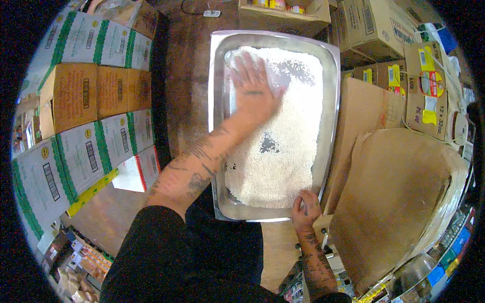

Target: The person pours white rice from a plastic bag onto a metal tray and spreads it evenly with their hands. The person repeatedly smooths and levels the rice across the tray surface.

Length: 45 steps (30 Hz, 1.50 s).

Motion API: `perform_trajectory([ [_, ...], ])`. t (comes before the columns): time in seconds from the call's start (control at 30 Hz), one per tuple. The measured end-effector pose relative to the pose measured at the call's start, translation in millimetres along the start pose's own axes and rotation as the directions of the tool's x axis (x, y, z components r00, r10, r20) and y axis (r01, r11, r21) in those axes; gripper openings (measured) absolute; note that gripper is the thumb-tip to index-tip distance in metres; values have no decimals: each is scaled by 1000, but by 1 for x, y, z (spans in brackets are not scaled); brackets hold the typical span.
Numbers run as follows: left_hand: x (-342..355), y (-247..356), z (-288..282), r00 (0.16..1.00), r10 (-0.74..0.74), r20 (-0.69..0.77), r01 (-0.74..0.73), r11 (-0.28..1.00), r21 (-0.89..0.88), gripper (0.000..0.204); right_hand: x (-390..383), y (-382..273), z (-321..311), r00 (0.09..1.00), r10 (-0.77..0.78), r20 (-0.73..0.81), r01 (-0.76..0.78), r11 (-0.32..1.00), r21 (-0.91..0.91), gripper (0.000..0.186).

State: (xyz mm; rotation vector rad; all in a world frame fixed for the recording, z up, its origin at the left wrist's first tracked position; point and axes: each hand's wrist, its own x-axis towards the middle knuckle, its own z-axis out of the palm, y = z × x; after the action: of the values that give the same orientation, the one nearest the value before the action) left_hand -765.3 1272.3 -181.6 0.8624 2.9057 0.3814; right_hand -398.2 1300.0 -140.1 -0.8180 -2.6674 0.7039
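Your left hand is in the far left part of the silver tray, palm down on the small white grains; its fingers are spread wide, and though they look a bit blurry, you do not seem to be gripping anything; the tray lies right in front of you, with its long way running from near to far; the grains cover most of its bottom, so they are under your left hand, to the right of it, and on the near side too. What matters most here, I think, is the big bare patch at the far end; it lies just to the right of your left fingers, so your left hand is much nearer to it than your right; a smaller bare spot sits near the middle, on the near side of your left hand. Your right hand is at the near right corner of the tray, with its fingers curled in; I cannot tell if it grips the edge or only rests there.
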Motion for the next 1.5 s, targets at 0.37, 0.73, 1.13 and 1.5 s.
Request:
perform_trajectory([
  [0.37,29,56,18,821,568,-54,-559,783,-273,78,7,-9,-2,996,42,82,-35,996,-83,23],
  [0.73,-34,66,6,782,610,130,-563,780,-275,86,11,-20,-13,971,166,171,-128,968,-215,25],
  [1.13,-95,47,15,792,597,126,-555,791,-259,94,2,-3,-4,993,69,97,-66,997,-36,39],
  [1.5,-51,33,30,973,158,-170,-170,984,-56,95,5,-4,-5,1000,-13,-23,16,987,159,33],
])
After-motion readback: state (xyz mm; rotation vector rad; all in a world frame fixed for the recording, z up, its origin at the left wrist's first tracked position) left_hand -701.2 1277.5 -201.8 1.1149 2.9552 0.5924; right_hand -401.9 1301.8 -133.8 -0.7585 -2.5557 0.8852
